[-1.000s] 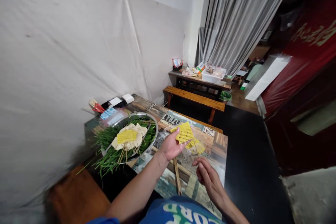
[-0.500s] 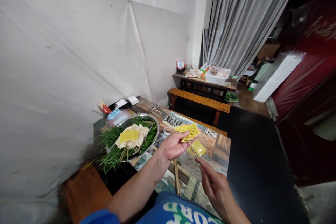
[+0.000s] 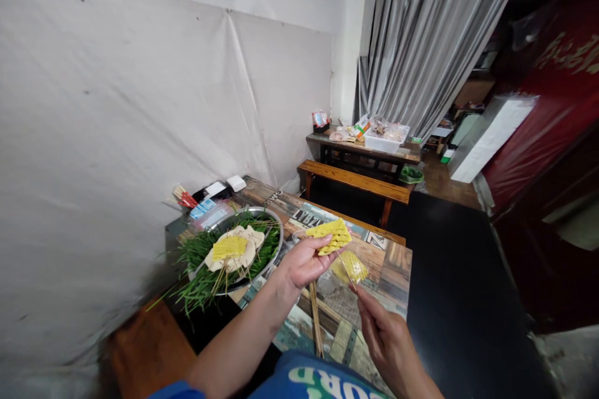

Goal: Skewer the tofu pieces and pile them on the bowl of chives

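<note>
Pinched in the left hand (image 3: 304, 264), a yellow lattice sheet (image 3: 330, 235) hangs over the surface (image 3: 388, 262) near its middle. The right hand (image 3: 386, 340) pinches a thin skewer (image 3: 347, 271), its tip just under the sheet; whether it has pierced is unclear. A metal bowl (image 3: 276, 227) at the left edge already holds skewered pieces on greens. Another yellow piece (image 3: 354, 266) and spare sticks (image 3: 315, 318) lie below; the far-right corner offers open room.

- Left hand (image 3: 304, 264): bare, no glove, ring or watch seen.
- Right hand (image 3: 388, 340): bare likewise.
- Both forearms uncovered.
- Blue shirt (image 3: 322, 380), large white lettering with green edging; blue short sleeve (image 3: 173, 391) at left.
</note>
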The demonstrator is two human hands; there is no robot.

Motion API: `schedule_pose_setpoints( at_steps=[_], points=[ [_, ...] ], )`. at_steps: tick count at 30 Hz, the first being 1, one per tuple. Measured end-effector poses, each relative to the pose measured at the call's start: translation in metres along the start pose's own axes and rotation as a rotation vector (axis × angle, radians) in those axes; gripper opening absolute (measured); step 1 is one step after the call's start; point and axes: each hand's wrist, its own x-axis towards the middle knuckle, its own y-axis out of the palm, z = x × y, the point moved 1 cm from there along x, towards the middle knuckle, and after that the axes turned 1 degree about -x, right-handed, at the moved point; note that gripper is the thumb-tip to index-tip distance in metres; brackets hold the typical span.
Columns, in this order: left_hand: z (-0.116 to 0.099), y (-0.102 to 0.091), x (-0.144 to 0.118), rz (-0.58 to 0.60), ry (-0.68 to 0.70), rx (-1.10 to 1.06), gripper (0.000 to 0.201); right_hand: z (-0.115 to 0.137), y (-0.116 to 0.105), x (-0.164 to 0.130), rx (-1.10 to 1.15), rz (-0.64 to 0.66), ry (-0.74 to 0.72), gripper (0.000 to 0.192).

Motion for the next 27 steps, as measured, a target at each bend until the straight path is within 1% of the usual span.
schedule_pose_setpoints(
  at_steps=[4, 7, 11, 16, 22, 27],
  points=[
    [0.000, -0.001, 0.001, 0.025, 0.029, 0.017, 0.045, -0.003, 0.003, 0.000, 0.014, 0.010, 0.001, 0.037],
    [-0.001, -0.001, 0.000, 0.004, 0.065, 0.036, 0.042, -0.005, 0.004, -0.002, -0.004, 0.019, 0.011, 0.037],
    [-0.001, 0.000, -0.002, -0.001, 0.149, 0.081, 0.039, -0.006, 0.004, -0.001, -0.007, 0.037, 0.002, 0.037],
    [0.002, -0.002, -0.004, 0.057, 0.238, 0.183, 0.039, -0.003, 0.006, 0.003, 0.002, 0.009, 0.005, 0.038],
    [0.007, -0.001, -0.006, 0.045, 0.290, 0.250, 0.041, 0.002, 0.008, 0.008, 0.023, 0.001, 0.060, 0.039],
    [0.008, 0.001, -0.006, 0.023, 0.314, 0.240, 0.044, 0.002, 0.011, 0.012, 0.041, -0.032, 0.070, 0.039]
  ],
)
